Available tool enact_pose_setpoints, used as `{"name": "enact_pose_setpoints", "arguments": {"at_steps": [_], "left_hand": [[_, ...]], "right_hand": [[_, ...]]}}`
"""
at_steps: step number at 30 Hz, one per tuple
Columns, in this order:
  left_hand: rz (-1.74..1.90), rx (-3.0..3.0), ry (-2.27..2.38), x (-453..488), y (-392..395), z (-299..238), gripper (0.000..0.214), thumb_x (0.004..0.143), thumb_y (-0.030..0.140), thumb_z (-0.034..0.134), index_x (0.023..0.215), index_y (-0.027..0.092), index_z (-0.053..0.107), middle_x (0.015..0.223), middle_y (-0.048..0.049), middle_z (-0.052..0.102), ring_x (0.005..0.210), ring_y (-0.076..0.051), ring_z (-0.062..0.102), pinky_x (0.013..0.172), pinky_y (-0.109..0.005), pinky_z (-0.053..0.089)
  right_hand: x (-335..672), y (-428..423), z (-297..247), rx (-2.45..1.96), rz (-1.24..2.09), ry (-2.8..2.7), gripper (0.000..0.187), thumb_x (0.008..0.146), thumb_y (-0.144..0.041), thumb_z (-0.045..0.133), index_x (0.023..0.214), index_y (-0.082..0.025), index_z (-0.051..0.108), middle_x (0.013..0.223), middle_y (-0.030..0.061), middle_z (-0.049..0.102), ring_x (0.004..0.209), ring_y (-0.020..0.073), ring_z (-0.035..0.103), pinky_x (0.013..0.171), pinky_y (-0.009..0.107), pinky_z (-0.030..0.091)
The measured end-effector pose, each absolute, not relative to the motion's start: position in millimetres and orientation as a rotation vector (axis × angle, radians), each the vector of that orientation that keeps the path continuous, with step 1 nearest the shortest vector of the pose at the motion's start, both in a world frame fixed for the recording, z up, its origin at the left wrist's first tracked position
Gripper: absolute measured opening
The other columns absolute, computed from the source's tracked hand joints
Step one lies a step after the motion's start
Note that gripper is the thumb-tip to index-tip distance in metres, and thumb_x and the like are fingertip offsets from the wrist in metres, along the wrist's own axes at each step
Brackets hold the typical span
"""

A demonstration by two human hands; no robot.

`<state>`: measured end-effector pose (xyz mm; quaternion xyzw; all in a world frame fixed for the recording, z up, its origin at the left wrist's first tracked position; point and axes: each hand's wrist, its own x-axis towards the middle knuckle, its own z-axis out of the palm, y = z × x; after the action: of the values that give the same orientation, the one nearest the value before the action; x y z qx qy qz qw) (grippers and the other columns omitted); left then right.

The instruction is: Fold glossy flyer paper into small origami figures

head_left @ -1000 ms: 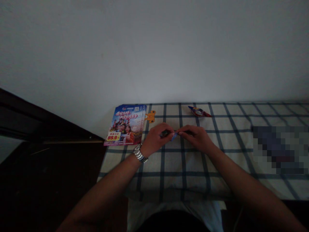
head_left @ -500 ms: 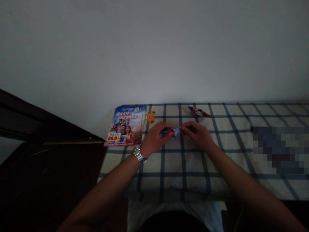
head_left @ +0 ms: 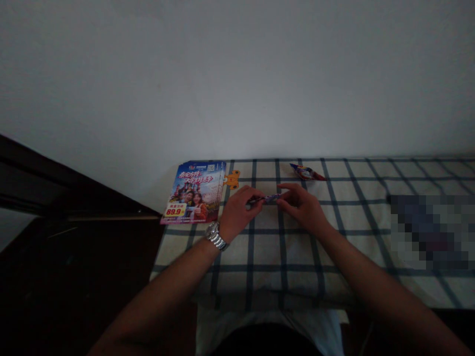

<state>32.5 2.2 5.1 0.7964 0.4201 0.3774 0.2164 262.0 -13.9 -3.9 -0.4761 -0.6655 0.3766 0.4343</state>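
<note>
Both my hands meet over a checked cloth (head_left: 282, 257) and pinch a small folded piece of coloured paper (head_left: 270, 198) between them. My left hand (head_left: 239, 210), with a metal watch (head_left: 215, 236) on its wrist, grips the paper's left end with closed fingers. At the right end, my right hand (head_left: 302, 207) holds it between thumb and forefinger. The paper is stretched into a thin, flat strip just above the cloth.
A stack of colourful flyers (head_left: 195, 192) lies at the cloth's far left, with a small orange cut-out (head_left: 232, 179) beside it. Another folded coloured paper shape (head_left: 307, 172) lies near the wall. A blurred patch (head_left: 430, 230) covers something at the right. Dark furniture (head_left: 55, 198) stands left.
The paper between my fingers has been pressed from a small bunched fold into a longer thin strip, and my hands have shifted slightly up and apart.
</note>
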Motion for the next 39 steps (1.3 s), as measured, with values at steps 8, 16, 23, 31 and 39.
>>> {"name": "enact_pose_setpoints", "arguments": {"at_steps": [8,16,23,31,39], "left_hand": [[0.958,2.148,1.006,34,-1,6,0.012,0.093,0.021,0.066,0.105,0.021,0.068,0.096,-0.0015,0.063,0.086,-0.014,0.063,0.08,-0.027,0.052],[0.933,2.0,0.935,36,-3,10,0.014,0.098,0.031,0.062,0.103,0.02,0.069,0.104,-0.0045,0.07,0.091,-0.017,0.066,0.084,-0.03,0.052],[0.808,1.876,0.937,35,-1,8,0.02,0.096,0.039,0.064,0.1,0.02,0.068,0.097,-0.0024,0.073,0.083,-0.015,0.066,0.074,-0.026,0.05],[0.82,1.729,0.892,36,-1,4,0.028,0.093,0.043,0.068,0.105,0.018,0.067,0.093,-0.003,0.07,0.08,-0.014,0.065,0.072,-0.025,0.051],[0.891,1.637,0.895,38,-1,4,0.03,0.092,0.043,0.07,0.107,0.017,0.063,0.1,-0.0048,0.07,0.088,-0.016,0.069,0.079,-0.027,0.055]], "right_hand": [[260,-13,-2,-1.214,0.922,-1.653,0.026,0.089,-0.043,0.074,0.105,-0.024,0.066,0.089,0.004,0.076,0.083,0.022,0.074,0.079,0.038,0.062],[261,-14,2,-1.212,0.919,-1.685,0.025,0.089,-0.045,0.074,0.102,-0.025,0.067,0.087,0.0034,0.074,0.081,0.0212,0.073,0.076,0.036,0.061],[260,-15,-4,-1.135,0.992,-1.691,0.024,0.089,-0.043,0.074,0.104,-0.025,0.067,0.092,0.004,0.074,0.085,0.0213,0.073,0.08,0.037,0.062],[256,-15,-5,-1.092,1.054,-1.678,0.04,0.091,-0.04,0.072,0.127,-0.026,0.064,0.096,0.003,0.074,0.088,0.0196,0.073,0.085,0.036,0.062],[255,-14,-10,-1.108,1.133,-1.613,0.038,0.089,-0.042,0.074,0.122,-0.025,0.066,0.099,0.0046,0.076,0.09,0.0211,0.074,0.086,0.038,0.062]]}}
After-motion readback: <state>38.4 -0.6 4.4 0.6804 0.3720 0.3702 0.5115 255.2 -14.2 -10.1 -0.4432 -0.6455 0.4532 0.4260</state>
